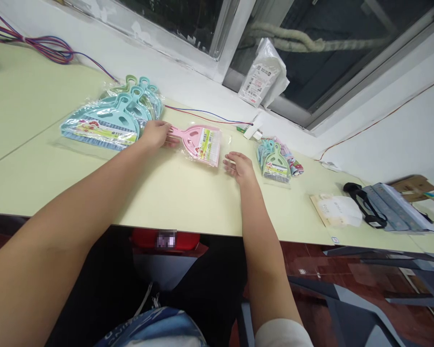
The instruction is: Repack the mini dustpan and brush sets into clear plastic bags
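A pink mini dustpan and brush set [198, 143] in a clear plastic bag is over the table, its bristle side to the right. My left hand [157, 135] grips it by the handle end, fingers closed round it. My right hand [238, 165] is just right of its bagged edge, fingers slightly curled and apart; I see nothing held in it. Left of my left hand lies a pile of bagged blue dustpan sets [104, 123], with a green dustpan [125, 86] at the back. Another group, with a green dustpan set [276, 164] in front, lies beyond my right hand.
Coiled red and blue wires [52, 49] lie at the back left. A white plug [253, 131] is by the wall, below a white package [264, 74] on the sill. Black headphones [367, 205], a paper packet [336, 209] and blue folders [394, 207] lie at right.
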Available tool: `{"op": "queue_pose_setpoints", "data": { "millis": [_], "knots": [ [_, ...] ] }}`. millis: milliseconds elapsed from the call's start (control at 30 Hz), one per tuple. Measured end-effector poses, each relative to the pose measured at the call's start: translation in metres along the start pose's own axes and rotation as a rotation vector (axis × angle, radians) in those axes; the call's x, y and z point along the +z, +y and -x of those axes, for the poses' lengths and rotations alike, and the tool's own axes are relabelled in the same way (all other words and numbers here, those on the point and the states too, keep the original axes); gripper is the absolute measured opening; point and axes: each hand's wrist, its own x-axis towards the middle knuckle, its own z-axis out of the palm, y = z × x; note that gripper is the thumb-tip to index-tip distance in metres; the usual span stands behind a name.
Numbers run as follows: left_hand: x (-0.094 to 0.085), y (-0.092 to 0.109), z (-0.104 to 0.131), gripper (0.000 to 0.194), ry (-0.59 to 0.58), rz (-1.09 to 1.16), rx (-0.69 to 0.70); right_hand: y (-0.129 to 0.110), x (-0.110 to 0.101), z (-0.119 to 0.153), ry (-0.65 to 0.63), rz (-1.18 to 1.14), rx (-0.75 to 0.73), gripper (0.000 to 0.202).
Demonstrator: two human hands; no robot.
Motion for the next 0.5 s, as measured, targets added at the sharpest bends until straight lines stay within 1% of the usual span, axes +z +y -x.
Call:
{"op": "queue_pose_setpoints", "data": {
  "millis": [100,300,500],
  "knots": [
    [0.000,0.001,0.000,0.010,-0.001,0.008,0.003,0.001,-0.001,-0.001,0.000,0.024,0.000,0.014],
    [0.002,0.005,0.004,0.016,-0.007,0.041,0.003,-0.001,-0.004,0.000,0.011,0.100,-0.014,0.015],
    [0.005,0.006,0.006,0.012,-0.004,0.076,-0.029,-0.009,-0.009,0.005,0.080,0.242,-0.071,0.014]
  ]
}}
